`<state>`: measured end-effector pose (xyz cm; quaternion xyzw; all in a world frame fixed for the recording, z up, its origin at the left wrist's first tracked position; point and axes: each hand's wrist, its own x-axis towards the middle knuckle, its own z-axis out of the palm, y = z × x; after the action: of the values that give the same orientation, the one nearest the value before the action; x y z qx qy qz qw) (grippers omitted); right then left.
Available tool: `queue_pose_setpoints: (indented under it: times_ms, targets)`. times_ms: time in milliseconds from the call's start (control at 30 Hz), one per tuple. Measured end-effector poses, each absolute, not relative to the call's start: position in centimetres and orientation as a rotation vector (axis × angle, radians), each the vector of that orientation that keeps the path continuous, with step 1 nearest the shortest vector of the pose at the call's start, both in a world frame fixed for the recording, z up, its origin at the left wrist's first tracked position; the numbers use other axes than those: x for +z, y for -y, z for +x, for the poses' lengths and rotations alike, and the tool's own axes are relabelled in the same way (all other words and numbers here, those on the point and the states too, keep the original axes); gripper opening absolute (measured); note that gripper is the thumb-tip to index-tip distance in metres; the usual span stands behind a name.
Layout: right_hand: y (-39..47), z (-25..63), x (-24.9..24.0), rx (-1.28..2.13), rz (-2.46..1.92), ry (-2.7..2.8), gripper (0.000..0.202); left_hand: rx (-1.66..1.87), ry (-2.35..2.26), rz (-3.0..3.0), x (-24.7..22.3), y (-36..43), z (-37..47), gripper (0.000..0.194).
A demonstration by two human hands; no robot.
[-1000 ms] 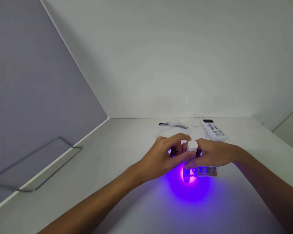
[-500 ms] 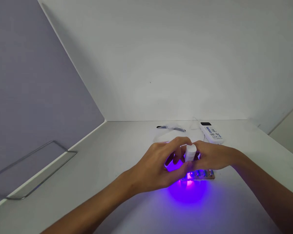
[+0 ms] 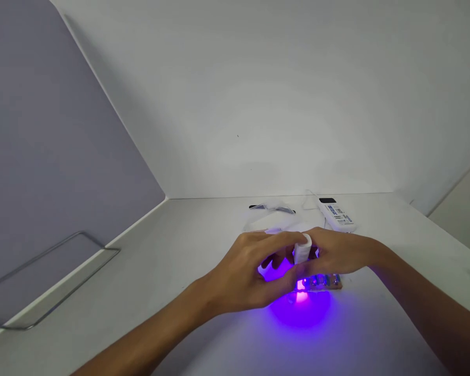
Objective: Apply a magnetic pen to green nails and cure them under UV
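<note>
White cylinder [image 3: 302, 254], one: tilted, over the strip's [image 3: 326, 282] left end. Left hand [image 3: 241, 277] grips it; right hand [image 3: 337, 251] adjoins (grip: cannot tell). Probably light, stiff, smooth enough to slip; best held round its sides, above the violet glow.

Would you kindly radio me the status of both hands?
Left hand pinching short white cylinder, purple light beneath. Right hand beside it, grip unclear. Hands partly hide brown component strip.
</note>
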<state>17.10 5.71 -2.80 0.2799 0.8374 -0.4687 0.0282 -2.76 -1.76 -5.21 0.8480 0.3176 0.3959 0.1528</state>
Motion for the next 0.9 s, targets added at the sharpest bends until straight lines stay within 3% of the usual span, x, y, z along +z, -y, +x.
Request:
queue_pose_setpoints:
  times_ms: [200, 467, 900]
  targets:
    - [-5.4, 17.0, -2.6, -1.411, 0.931, -2.533, 0.036, 1.171, -0.939, 2.033, -4.4, 2.1, -2.4, 0.022]
    - [-5.4, 16.9, -2.5, -1.489, 0.922, -2.523, 0.029, 0.958, -0.819, 1.305, -3.3, 1.2, -3.1, 0.004]
    - [-5.2, 16.8, -2.6, -1.526, 0.887, -2.543, 0.034, 1.01, -0.783, 1.216, -3.8, 1.0, -3.4, 0.013]
